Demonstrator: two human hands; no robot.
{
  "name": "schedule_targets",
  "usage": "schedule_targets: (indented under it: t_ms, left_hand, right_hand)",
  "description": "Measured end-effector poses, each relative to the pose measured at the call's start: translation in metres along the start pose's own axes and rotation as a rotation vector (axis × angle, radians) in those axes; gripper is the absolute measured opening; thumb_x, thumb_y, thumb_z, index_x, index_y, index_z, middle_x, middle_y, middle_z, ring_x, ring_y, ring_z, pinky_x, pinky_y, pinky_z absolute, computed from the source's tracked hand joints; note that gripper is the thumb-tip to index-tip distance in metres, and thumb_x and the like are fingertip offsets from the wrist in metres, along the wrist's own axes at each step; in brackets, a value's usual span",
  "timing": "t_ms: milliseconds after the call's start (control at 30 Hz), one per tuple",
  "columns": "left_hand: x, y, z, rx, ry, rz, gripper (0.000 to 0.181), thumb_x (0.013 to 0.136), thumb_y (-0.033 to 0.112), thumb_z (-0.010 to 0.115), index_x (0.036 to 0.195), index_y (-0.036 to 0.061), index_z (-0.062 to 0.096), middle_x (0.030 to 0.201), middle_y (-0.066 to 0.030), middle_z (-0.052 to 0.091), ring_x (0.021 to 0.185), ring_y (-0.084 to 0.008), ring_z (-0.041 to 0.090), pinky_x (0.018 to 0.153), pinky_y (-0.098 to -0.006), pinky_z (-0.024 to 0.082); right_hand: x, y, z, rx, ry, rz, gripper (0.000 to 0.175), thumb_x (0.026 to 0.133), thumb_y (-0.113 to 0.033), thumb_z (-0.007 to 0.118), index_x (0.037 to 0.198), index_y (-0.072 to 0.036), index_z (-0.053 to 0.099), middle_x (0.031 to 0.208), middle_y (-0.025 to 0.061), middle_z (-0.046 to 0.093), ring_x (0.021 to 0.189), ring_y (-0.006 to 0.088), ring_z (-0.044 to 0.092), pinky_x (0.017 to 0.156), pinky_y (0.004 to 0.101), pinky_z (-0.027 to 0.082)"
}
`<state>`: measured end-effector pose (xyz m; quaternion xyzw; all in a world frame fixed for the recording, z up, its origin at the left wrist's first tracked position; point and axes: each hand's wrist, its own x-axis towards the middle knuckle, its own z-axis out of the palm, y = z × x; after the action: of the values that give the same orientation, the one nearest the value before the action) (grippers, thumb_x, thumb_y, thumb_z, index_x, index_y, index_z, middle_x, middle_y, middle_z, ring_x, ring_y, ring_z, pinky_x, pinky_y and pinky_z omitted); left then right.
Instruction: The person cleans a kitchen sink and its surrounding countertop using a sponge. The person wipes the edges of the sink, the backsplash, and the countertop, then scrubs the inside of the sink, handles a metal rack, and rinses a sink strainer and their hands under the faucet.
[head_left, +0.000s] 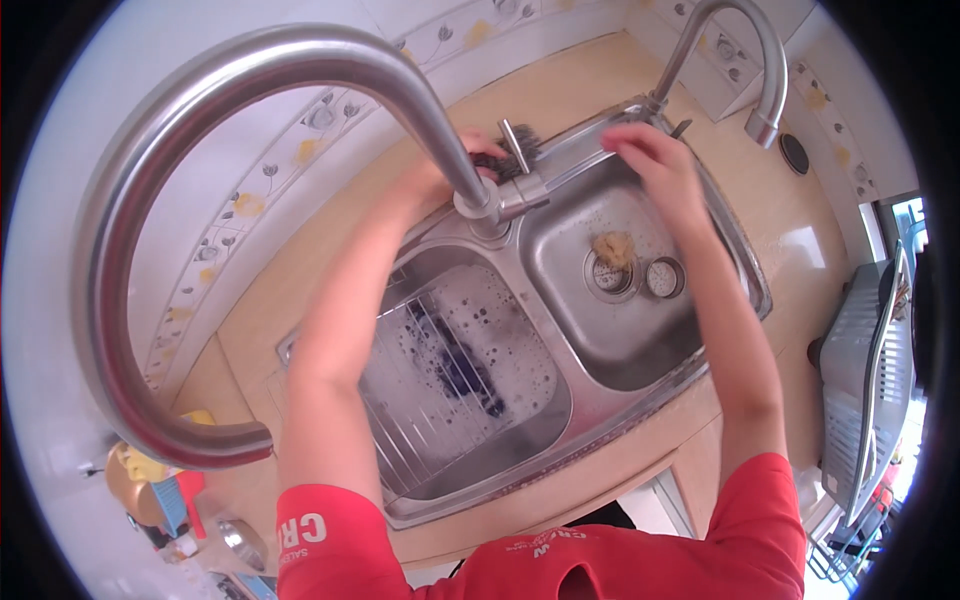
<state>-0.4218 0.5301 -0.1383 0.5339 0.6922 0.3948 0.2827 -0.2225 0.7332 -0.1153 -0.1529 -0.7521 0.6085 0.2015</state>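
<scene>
Behind the base of the large steel faucet (491, 206), my left hand (484, 154) has its fingers around the left end of a dark, bristly scouring pad (526, 146); the faucet partly hides this hand. My right hand (645, 150) is over the back rim of the right sink basin (577, 330), blurred, fingers somewhat apart, with nothing seen in it. A tan, crumpled lump (615, 249) lies at the drain strainer (611, 276), and a round metal strainer (664, 277) sits beside it. Soapy water with a dark patch (465, 367) fills the left basin (517, 442) under a wire rack (420, 390).
A second curved faucet (772, 82) rises at the back right, near a black disc (793, 154) on the counter. A grey plastic dish rack (855, 397) stands at the right. At the lower left are a yellow cloth (146, 461), a blue brush (169, 504) and a metal bowl (241, 544).
</scene>
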Motion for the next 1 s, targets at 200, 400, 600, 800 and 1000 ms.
schedule_targets:
  t_ms: [200, 400, 600, 800, 1000]
  left_hand:
    - [-0.111, -0.001, -0.017, 0.301, 0.013, -0.327, 0.023, 0.070, 0.002, 0.064, 0.092, 0.0020, 0.060, 0.091, -0.0089, 0.058, 0.083, -0.0209, 0.057, 0.074, -0.0318, 0.045]
    - [-0.041, -0.009, 0.003, 0.330, 0.197, -0.222, 0.016, 0.074, 0.002, 0.060, 0.090, 0.0032, 0.063, 0.089, -0.0089, 0.058, 0.086, -0.0164, 0.057, 0.073, -0.0291, 0.045]
    - [-0.109, -0.029, 0.000, 0.309, 0.276, -0.252, 0.023, 0.068, 0.005, 0.066, 0.090, 0.0015, 0.063, 0.091, -0.0117, 0.060, 0.078, -0.0230, 0.059, 0.069, -0.0333, 0.046]
    - [0.022, 0.005, 0.014, 0.053, 0.193, -0.174, 0.020, 0.068, 0.005, 0.065, 0.087, 0.0023, 0.065, 0.081, -0.0099, 0.057, 0.076, -0.0244, 0.056, 0.068, -0.0330, 0.045]
    - [-0.071, -0.022, 0.008, -0.084, 0.257, -0.357, 0.018, 0.070, 0.006, 0.065, 0.087, 0.0033, 0.065, 0.079, -0.0105, 0.057, 0.077, -0.0217, 0.055, 0.067, -0.0310, 0.044]
  right_hand:
    - [-0.154, -0.062, -0.070, -0.134, 0.018, 0.157, 0.016, 0.078, 0.008, 0.045, 0.086, 0.004, 0.058, 0.081, 0.0085, 0.058, 0.076, 0.0130, 0.054, 0.071, 0.0229, 0.043]
    - [-0.244, -0.045, -0.092, 0.013, 0.436, 0.375, 0.013, 0.082, 0.004, 0.046, 0.087, 0.003, 0.059, 0.083, 0.0076, 0.059, 0.072, 0.0126, 0.054, 0.070, 0.0228, 0.041]
    - [-0.245, -0.033, -0.100, 0.049, 0.400, 0.436, 0.012, 0.084, 0.002, 0.047, 0.089, 0.002, 0.058, 0.087, 0.0075, 0.059, 0.073, 0.0134, 0.054, 0.072, 0.0237, 0.041]
    - [-0.258, -0.025, -0.111, 0.018, 0.480, 0.434, 0.012, 0.085, 0.001, 0.047, 0.090, 0.001, 0.058, 0.087, 0.0072, 0.058, 0.073, 0.0130, 0.053, 0.072, 0.0238, 0.041]
    - [-0.250, -0.020, -0.119, 0.026, 0.478, 0.429, 0.012, 0.086, 0.000, 0.046, 0.091, 0.000, 0.058, 0.087, 0.0067, 0.058, 0.073, 0.0122, 0.053, 0.073, 0.0235, 0.041]
